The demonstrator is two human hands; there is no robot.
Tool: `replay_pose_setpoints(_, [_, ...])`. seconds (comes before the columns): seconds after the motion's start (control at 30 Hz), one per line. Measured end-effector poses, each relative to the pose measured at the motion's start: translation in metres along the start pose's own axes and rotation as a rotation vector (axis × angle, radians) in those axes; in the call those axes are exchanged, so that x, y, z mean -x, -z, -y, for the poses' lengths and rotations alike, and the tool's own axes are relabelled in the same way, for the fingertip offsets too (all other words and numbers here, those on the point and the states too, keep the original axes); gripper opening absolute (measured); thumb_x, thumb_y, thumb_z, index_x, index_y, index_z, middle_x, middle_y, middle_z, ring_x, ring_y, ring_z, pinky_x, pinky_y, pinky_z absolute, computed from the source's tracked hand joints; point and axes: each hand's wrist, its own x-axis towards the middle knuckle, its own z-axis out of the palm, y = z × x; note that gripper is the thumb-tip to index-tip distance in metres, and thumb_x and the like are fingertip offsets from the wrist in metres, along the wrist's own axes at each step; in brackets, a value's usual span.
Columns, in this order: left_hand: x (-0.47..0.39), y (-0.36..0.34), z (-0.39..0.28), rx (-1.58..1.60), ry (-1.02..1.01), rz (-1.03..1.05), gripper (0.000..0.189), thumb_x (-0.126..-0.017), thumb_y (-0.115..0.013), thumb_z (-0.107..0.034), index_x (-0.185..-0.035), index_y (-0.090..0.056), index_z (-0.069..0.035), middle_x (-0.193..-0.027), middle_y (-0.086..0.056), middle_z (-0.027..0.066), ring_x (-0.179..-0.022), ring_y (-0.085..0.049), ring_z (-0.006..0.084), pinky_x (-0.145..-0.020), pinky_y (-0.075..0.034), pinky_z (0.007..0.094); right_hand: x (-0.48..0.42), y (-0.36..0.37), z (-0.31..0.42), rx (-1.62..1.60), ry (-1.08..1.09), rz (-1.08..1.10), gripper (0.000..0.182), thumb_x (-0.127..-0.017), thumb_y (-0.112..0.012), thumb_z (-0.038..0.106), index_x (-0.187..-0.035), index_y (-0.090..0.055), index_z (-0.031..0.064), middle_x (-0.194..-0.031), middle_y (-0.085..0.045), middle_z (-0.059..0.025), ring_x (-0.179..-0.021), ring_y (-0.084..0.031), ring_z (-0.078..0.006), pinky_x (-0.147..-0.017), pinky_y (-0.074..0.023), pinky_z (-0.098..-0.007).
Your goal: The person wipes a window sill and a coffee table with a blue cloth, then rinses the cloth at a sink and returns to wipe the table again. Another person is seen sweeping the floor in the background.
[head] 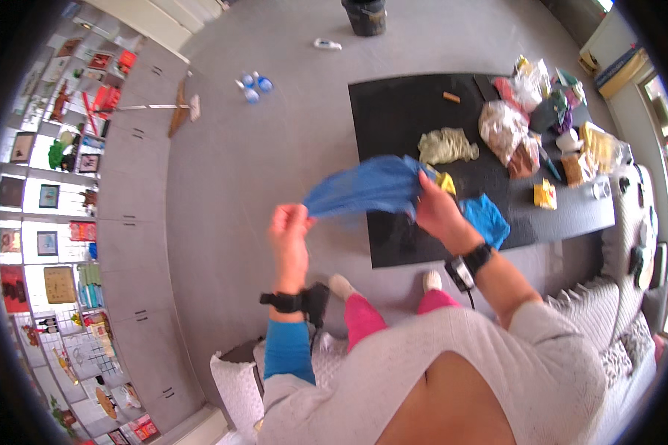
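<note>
My left hand (289,222) pinches one end of a blue piece of thin fabric or plastic (362,186). My right hand (442,208) grips its other end, so it spans between the two, blurred by motion. It hangs over the left edge of a black table (395,122). Beyond my right hand lie a crumpled pale green cloth-like piece (448,146) and a yellow item (445,182), partly hidden. Beside my right wrist a crumpled bright blue piece (487,219) rests on the tabletop.
Filled plastic bags (504,128), a small yellow packet (545,194) and an orange-brown block (451,97) sit on the table. Plastic bottles (250,86) and a black bucket (366,16) stand on the floor. A broom (183,108) leans by the left cabinets; a sofa (584,306) is at right.
</note>
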Motion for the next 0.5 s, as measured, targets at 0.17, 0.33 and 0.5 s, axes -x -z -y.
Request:
replay_pose_setpoints(0.17, [-0.023,0.099,0.021,0.6,0.237,0.119,0.025,-0.103,-0.062,-0.028,-0.116,-0.056,-0.008,-0.103,-0.063,0.0016,-0.101,-0.063,0.0155,-0.094,-0.053,0.0394,-0.04,-0.101,-0.09,0.071,-0.148,0.225,0.044,-0.101,-0.06,0.038,-0.135,-0.056,0.0105,-0.115,-0.071,-0.0057,-0.094,-0.069,-0.0193,-0.073,-0.0555,-0.0332])
replay_pose_setpoints(0.33, [-0.037,0.188,0.029,1.015,0.539,0.319,0.032,-0.103,-0.06,-0.029,-0.128,-0.055,-0.009,-0.12,-0.064,0.0055,-0.113,-0.063,0.0191,-0.099,-0.053,0.0391,-0.072,-0.184,-0.225,0.464,-0.499,0.457,0.04,-0.098,-0.068,0.019,-0.135,-0.06,0.0091,-0.128,-0.066,-0.004,-0.12,-0.061,-0.0179,-0.108,-0.0447,-0.0389])
replay_pose_setpoints(0.5, [-0.046,0.311,0.027,0.862,0.305,-0.133,0.03,-0.104,-0.057,-0.02,-0.131,-0.054,-0.007,-0.127,-0.062,0.0109,-0.112,-0.065,0.0225,-0.099,-0.055,0.0369,-0.132,-0.221,-0.291,0.705,-0.299,0.168,0.025,-0.097,-0.066,0.013,-0.121,-0.066,0.0029,-0.115,-0.071,-0.0069,-0.105,-0.068,-0.0196,-0.098,-0.0525,-0.0359])
